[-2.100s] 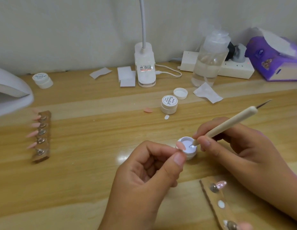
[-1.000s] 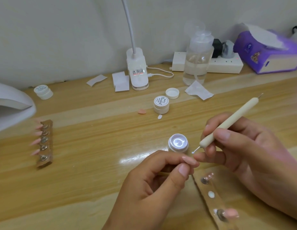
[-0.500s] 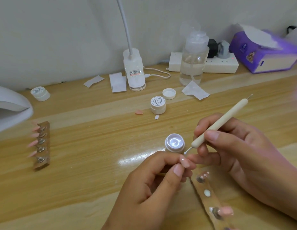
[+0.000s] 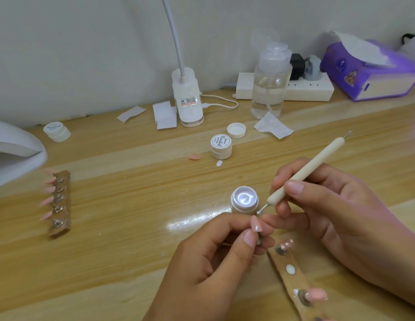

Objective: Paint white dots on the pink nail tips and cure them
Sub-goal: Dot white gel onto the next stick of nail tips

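Left hand (image 4: 211, 262) pinches pink nail tip (image 4: 256, 224), right hand (image 4: 336, 218) grips dotting tool (image 4: 304, 172), open pot (image 4: 244, 200) at 12 o'clock, nail strip (image 4: 59, 205) at 9 o'clock

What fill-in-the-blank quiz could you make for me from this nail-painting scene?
1. The left hand pinches a nail tip coloured ____.
2. The right hand grips a dotting tool beside a small jar whose lid is ____.
3. The tissue box by the wall is ____.

Missing words: pink; off; purple.
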The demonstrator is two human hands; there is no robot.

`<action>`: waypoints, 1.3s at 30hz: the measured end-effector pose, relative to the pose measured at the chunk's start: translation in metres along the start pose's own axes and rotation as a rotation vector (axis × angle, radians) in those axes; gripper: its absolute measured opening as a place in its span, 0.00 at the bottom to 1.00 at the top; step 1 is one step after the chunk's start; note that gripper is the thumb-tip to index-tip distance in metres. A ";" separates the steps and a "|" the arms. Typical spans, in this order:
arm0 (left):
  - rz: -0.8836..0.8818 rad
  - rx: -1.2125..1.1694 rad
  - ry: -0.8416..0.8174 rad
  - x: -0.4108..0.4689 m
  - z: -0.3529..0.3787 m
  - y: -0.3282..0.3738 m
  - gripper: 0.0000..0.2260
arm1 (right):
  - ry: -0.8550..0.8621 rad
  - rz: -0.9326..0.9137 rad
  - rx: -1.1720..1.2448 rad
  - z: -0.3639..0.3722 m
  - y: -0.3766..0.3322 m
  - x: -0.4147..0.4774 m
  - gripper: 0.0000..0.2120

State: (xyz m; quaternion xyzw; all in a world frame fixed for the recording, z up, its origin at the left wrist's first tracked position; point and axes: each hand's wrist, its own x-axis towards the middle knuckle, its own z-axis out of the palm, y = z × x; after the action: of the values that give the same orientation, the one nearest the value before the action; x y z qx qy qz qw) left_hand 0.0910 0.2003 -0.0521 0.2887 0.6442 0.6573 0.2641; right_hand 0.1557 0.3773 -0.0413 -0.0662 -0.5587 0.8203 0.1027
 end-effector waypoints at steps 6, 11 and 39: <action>0.003 -0.002 -0.007 0.000 0.000 -0.002 0.08 | -0.004 0.013 0.004 0.000 0.000 -0.001 0.17; 0.005 0.019 -0.012 0.000 -0.001 -0.003 0.09 | -0.005 0.026 0.007 0.000 0.001 0.000 0.18; 0.006 0.021 -0.009 0.000 0.000 -0.004 0.08 | -0.010 0.036 -0.013 0.001 0.000 0.000 0.17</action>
State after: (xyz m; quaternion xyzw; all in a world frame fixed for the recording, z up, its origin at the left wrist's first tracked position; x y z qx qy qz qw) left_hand 0.0910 0.2006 -0.0557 0.2963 0.6491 0.6499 0.2618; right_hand 0.1554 0.3765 -0.0413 -0.0728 -0.5632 0.8187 0.0848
